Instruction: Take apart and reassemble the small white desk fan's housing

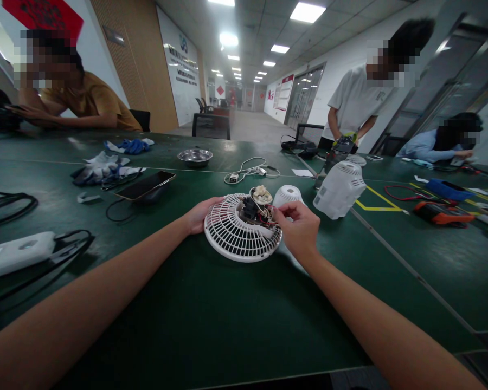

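Observation:
A white round fan grille (228, 246) is tilted over the green table, with a motor and circuit parts (254, 208) exposed on its back. Its left rim is gripped by my left hand (198, 216), fingers partly hidden behind it. My right hand (301, 230) has thumb and forefinger pinched at the thin wires (265, 216) on the motor's right side; the exact strand is too small to tell. A cream-coloured part (262, 194) sits on top of the motor. Just behind my right hand is a white vented housing (288, 194), partly covered by the fingers.
Another white housing (337, 192) stands to the right, near a co-worker (358, 103) handling a tool. Ahead lie a white cable (250, 173) and metal bowl (195, 157). A phone (146, 186), gloves (101, 165) and power strip (20, 253) are left; an orange multimeter (443, 214) is right.

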Motion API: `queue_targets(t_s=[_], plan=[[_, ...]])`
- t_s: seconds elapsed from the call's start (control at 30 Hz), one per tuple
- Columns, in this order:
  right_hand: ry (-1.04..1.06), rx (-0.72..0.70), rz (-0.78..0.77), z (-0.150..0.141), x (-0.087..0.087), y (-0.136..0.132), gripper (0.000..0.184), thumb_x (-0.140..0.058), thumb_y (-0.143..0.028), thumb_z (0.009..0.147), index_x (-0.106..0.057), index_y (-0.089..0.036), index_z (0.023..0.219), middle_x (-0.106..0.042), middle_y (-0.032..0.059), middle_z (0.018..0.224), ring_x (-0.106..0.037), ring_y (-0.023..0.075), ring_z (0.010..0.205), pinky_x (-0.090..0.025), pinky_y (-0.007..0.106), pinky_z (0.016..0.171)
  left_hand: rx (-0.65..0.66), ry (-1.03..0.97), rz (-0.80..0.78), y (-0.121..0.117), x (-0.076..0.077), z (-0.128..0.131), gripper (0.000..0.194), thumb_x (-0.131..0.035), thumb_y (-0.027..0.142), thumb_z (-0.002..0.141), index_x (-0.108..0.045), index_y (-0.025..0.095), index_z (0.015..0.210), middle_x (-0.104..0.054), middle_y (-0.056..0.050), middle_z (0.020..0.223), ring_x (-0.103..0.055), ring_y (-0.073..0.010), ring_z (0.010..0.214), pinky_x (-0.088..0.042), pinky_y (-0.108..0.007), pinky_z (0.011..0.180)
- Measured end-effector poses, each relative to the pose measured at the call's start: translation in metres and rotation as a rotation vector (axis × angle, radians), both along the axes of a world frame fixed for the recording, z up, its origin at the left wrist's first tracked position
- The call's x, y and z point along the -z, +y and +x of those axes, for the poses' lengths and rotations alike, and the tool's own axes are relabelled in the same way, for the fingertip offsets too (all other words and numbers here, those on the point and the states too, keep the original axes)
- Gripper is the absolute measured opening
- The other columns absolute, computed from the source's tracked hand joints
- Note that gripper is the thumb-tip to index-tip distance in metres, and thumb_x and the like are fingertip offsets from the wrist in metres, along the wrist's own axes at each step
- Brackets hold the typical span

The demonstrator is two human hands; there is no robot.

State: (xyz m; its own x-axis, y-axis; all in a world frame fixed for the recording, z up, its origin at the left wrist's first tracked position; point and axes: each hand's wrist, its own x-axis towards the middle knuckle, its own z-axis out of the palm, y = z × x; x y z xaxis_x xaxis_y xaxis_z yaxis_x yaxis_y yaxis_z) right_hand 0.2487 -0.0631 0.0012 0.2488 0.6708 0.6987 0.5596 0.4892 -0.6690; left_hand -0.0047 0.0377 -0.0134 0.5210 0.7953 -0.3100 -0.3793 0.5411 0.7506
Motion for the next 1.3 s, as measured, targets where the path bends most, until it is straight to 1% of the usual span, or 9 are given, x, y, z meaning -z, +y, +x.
queue_targets(t_s=[0.17,0.33,0.4,0.57,0.67,0.73,0.93,1.2,1.3], plan=[[0.032,-0.048,-0.024,-0.002,0.004,0.003,0.009,-0.072,-0.026,0.080,-0.066,-0.020,0.076,-0.068,0.0007,0.072,-0.062,0.0139,0.063,-0.053,0.029,0.061,-0.001,-0.001,0.002,0.003,0.003,0.000,0.026,-0.048,0.019,0.099,-0.067,0.003,0.109,-0.076,-0.017,0.094,-0.076,-0.0226,0.082,-0.063,-0.036,0.084],[0.071,-0.079,-0.022,-0.003,0.008,0.004,0.012,-0.072,-0.030,0.082,-0.065,-0.020,0.079,-0.067,0.0017,0.074,-0.062,0.0148,0.065,-0.054,0.030,0.062,0.004,-0.006,0.008,0.007,0.008,-0.002,0.026,-0.050,0.019,0.099,-0.067,0.004,0.112,-0.076,-0.017,0.097,-0.076,-0.0227,0.085,-0.062,-0.036,0.086],[0.068,-0.124,-0.028,-0.003,0.007,0.004,0.011,-0.071,-0.029,0.083,-0.067,-0.020,0.089,-0.067,0.0018,0.076,-0.063,0.0152,0.068,-0.056,0.031,0.065,0.006,-0.004,-0.003,0.008,0.008,-0.003,0.027,-0.051,0.019,0.099,-0.066,0.004,0.114,-0.075,-0.017,0.099,-0.076,-0.0232,0.087,-0.062,-0.037,0.086],[0.019,-0.204,-0.032,-0.005,0.004,0.003,0.029,-0.067,-0.025,0.085,-0.068,-0.022,0.115,-0.065,0.0017,0.082,-0.062,0.0151,0.071,-0.058,0.034,0.072,0.016,-0.003,-0.014,0.008,0.008,-0.003,0.029,-0.051,0.021,0.099,-0.065,0.004,0.118,-0.075,-0.019,0.102,-0.076,-0.0244,0.089,-0.063,-0.038,0.085],[-0.031,-0.241,-0.054,-0.005,0.003,0.002,0.046,-0.064,-0.024,0.088,-0.061,-0.026,0.133,-0.065,0.0025,0.088,-0.062,0.0159,0.075,-0.058,0.036,0.074,0.013,-0.004,-0.006,0.008,0.008,-0.003,0.029,-0.051,0.020,0.099,-0.065,0.004,0.119,-0.075,-0.019,0.101,-0.076,-0.0240,0.089,-0.063,-0.037,0.084],[-0.060,-0.251,-0.079,-0.005,0.002,0.002,0.052,-0.063,-0.024,0.089,-0.056,-0.028,0.140,-0.065,0.0031,0.091,-0.061,0.0164,0.075,-0.058,0.036,0.074,0.016,-0.006,-0.010,0.008,0.008,-0.003,0.029,-0.050,0.020,0.099,-0.065,0.004,0.118,-0.075,-0.019,0.101,-0.075,-0.0237,0.089,-0.063,-0.037,0.084],[-0.104,-0.235,-0.086,-0.002,0.001,0.002,0.041,-0.060,-0.023,0.091,-0.064,-0.027,0.132,-0.065,0.0047,0.094,-0.061,0.0171,0.078,-0.058,0.037,0.075,0.014,-0.005,-0.004,0.006,0.007,-0.003,0.028,-0.051,0.020,0.099,-0.065,0.004,0.117,-0.075,-0.019,0.102,-0.076,-0.0234,0.087,-0.062,-0.037,0.085],[-0.021,-0.318,-0.135,0.000,-0.005,0.001,0.041,-0.066,-0.023,0.085,-0.061,-0.024,0.125,-0.061,-0.0011,0.078,-0.060,0.0141,0.069,-0.056,0.032,0.069,0.001,0.003,0.009,0.005,0.004,0.000,0.026,-0.048,0.019,0.099,-0.067,0.004,0.109,-0.076,-0.018,0.097,-0.075,-0.0221,0.082,-0.063,-0.035,0.082],[0.010,-0.347,-0.180,0.004,-0.008,0.001,0.036,-0.067,-0.023,0.082,-0.062,-0.022,0.117,-0.061,-0.0020,0.075,-0.059,0.0131,0.065,-0.054,0.030,0.065,-0.010,0.006,0.009,0.004,0.003,0.000,0.024,-0.049,0.018,0.099,-0.067,0.004,0.108,-0.076,-0.016,0.092,-0.075,-0.0207,0.079,-0.063,-0.033,0.081]])
